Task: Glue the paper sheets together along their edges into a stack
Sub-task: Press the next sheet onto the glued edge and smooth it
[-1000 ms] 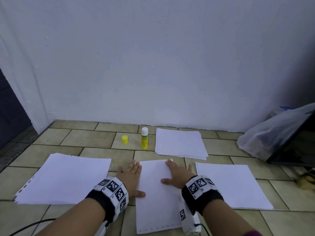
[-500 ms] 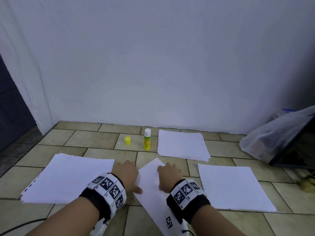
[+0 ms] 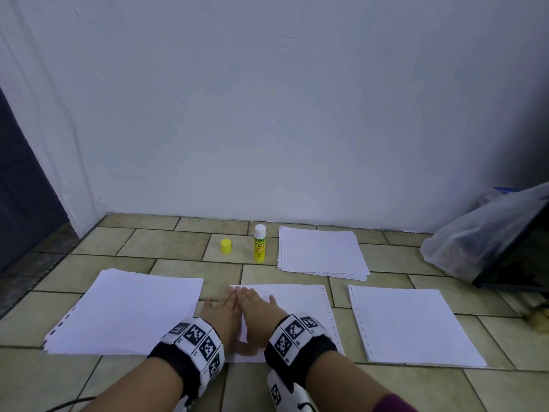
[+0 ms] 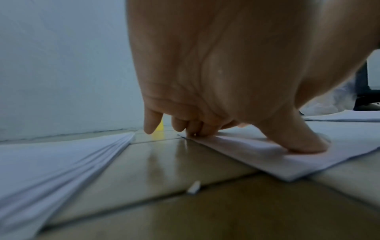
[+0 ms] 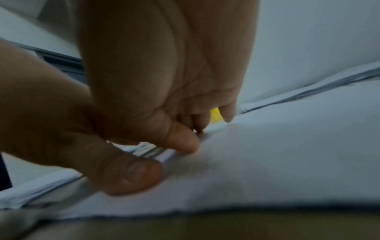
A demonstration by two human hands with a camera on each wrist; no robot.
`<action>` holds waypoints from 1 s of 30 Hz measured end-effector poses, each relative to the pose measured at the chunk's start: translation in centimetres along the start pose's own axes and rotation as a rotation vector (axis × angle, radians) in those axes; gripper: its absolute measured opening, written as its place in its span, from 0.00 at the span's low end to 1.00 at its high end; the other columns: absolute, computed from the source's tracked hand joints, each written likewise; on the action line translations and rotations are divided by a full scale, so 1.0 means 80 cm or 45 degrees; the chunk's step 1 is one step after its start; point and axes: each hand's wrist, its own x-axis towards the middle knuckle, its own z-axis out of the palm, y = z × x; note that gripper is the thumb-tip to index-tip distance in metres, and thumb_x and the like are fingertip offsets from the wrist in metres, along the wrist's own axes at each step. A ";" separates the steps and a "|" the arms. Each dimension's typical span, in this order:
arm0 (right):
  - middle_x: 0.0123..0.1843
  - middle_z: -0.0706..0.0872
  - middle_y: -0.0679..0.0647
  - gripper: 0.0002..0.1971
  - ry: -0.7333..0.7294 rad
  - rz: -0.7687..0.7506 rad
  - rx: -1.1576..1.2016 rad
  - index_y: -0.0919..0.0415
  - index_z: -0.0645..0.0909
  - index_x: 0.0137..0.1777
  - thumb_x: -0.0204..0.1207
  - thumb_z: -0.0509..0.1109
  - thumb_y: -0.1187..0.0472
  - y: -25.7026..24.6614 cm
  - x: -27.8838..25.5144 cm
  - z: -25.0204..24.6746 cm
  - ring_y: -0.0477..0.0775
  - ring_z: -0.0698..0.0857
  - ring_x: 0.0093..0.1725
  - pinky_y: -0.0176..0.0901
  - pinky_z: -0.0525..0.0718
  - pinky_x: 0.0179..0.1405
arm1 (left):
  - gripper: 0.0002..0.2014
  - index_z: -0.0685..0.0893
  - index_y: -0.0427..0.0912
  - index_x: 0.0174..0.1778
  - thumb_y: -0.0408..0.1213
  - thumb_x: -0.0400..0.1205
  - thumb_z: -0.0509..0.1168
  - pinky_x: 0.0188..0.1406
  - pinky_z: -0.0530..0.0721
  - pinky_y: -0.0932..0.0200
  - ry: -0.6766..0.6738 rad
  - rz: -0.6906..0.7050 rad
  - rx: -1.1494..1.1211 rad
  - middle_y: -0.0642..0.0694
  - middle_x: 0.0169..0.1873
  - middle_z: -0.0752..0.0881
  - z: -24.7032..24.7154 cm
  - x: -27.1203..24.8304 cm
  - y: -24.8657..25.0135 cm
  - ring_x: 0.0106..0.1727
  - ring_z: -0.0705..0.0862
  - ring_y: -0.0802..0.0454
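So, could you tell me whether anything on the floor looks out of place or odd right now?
The glue stick stands uncapped, with its yellow cap on the tile to its left, so the glue is left open to the air. A small white scrap also lies on the tile near the middle sheet. Nothing else stands out.

So there's a white sheet flat on the tiled floor, front and center, with a row of punched holes down its right edge and both hands pressing its left part. To its left sits a paper stack, slightly fanned, holes along its near-left edge. Right of the center sheet is another white sheet with holes down its left edge. A second stack lies farther back near the wall. Just left of that, the yellow glue stick stands upright and uncapped, its yellow cap standing apart on the tile.
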 end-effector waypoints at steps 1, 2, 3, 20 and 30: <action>0.86 0.40 0.53 0.47 -0.012 -0.017 0.013 0.62 0.36 0.84 0.78 0.68 0.58 0.001 0.000 0.001 0.50 0.42 0.85 0.63 0.43 0.82 | 0.56 0.35 0.37 0.84 0.70 0.77 0.58 0.81 0.53 0.40 -0.001 -0.002 0.011 0.43 0.85 0.38 -0.002 -0.001 0.001 0.85 0.38 0.49; 0.86 0.40 0.52 0.44 -0.012 -0.017 0.017 0.61 0.36 0.84 0.80 0.65 0.59 0.004 -0.001 0.001 0.49 0.42 0.85 0.63 0.42 0.82 | 0.56 0.35 0.37 0.83 0.70 0.76 0.58 0.81 0.53 0.39 -0.006 -0.004 0.000 0.42 0.85 0.38 -0.003 -0.001 0.001 0.85 0.39 0.49; 0.86 0.40 0.52 0.41 -0.003 -0.004 0.014 0.60 0.36 0.84 0.82 0.61 0.60 0.009 -0.002 0.001 0.48 0.42 0.85 0.62 0.41 0.82 | 0.57 0.35 0.36 0.83 0.71 0.76 0.58 0.81 0.52 0.39 -0.020 -0.009 -0.021 0.42 0.84 0.38 -0.004 -0.002 0.001 0.85 0.39 0.49; 0.86 0.45 0.54 0.50 0.003 0.408 0.020 0.63 0.41 0.84 0.76 0.68 0.42 0.122 -0.051 -0.009 0.52 0.50 0.85 0.59 0.49 0.82 | 0.49 0.45 0.41 0.85 0.69 0.78 0.56 0.81 0.55 0.42 -0.083 0.042 -0.150 0.49 0.85 0.43 -0.025 -0.011 -0.019 0.85 0.50 0.53; 0.77 0.59 0.64 0.32 0.106 0.572 -0.269 0.57 0.60 0.78 0.76 0.68 0.59 0.071 -0.037 -0.016 0.64 0.59 0.76 0.55 0.69 0.67 | 0.37 0.59 0.41 0.82 0.51 0.82 0.66 0.77 0.66 0.46 0.079 0.276 -0.119 0.45 0.82 0.58 -0.046 -0.023 0.034 0.79 0.63 0.44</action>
